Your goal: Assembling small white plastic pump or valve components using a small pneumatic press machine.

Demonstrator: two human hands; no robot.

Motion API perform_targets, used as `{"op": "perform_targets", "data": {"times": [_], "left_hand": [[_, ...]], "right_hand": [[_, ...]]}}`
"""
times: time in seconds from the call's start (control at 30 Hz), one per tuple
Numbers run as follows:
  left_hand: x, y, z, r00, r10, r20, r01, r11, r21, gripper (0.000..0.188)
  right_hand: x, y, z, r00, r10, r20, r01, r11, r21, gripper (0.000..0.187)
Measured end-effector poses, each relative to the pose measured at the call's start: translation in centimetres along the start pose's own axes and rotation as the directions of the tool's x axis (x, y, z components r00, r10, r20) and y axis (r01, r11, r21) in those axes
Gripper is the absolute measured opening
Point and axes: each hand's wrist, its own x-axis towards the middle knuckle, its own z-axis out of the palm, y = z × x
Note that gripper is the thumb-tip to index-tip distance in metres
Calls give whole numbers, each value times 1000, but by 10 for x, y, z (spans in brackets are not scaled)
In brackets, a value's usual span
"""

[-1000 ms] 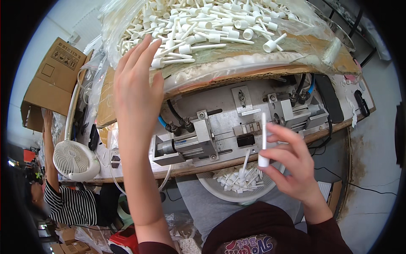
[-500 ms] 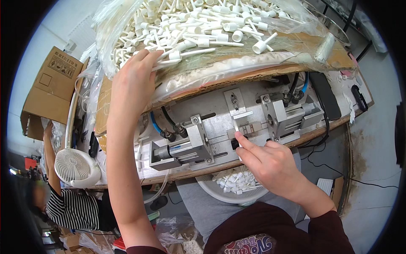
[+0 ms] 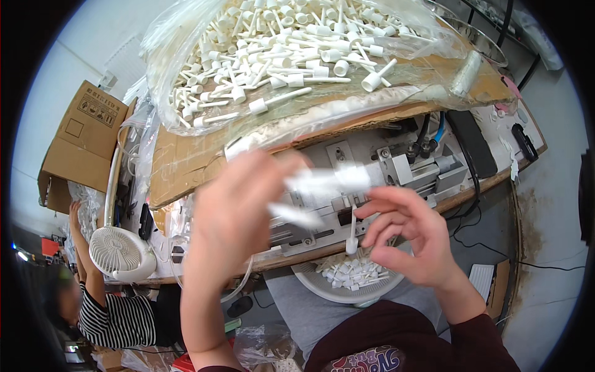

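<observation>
My left hand (image 3: 232,204), blurred by motion, is over the left part of the metal fixture (image 3: 409,167). Its fingers close on white caps with long stems (image 3: 294,216), at least two of them, also smeared. Just right of the fixture's middle, my right hand (image 3: 406,232) has its fingers curved and apart, with nothing visibly gripped. Beside its fingertips, one white stemmed cap (image 3: 351,243) hangs cap-down in front of the bench edge, above a pale basin (image 3: 304,273) that holds many similar pieces. My left hand hides the fixture's left clamp.
A large heap of white stemmed caps (image 3: 279,62) lies in clear plastic on a cardboard sheet (image 3: 180,167) above the fixture. A white fan (image 3: 121,253) stands at left, near a brown carton (image 3: 83,136). Another person in a striped shirt (image 3: 121,319) works there. Black cables hang at right.
My left hand has come from the heap down over the fixture, carrying stemmed caps. My right hand has drawn back from the fixture's middle, fingers spread; a stemmed cap now shows below it.
</observation>
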Motion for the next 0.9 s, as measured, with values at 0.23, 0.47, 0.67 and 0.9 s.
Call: {"op": "perform_targets", "data": {"times": [0.23,0.47,0.67,0.9], "left_hand": [[-39,56,31,995,-78,70,89,980,-179,44],[-63,73,41,719,-668,193,510,319,-798,26],[-69,88,48,660,-689,298,317,-104,-943,26],[-69,96,60,573,-760,308,332,-128,-934,26]], "right_hand": [[-15,14,-30,941,-33,336,-43,975,216,36],[-10,33,-18,904,-312,293,420,510,-751,24],[0,35,-1,842,-248,478,499,25,-866,24],[7,33,2,854,-178,488,495,-7,-869,22]]}}
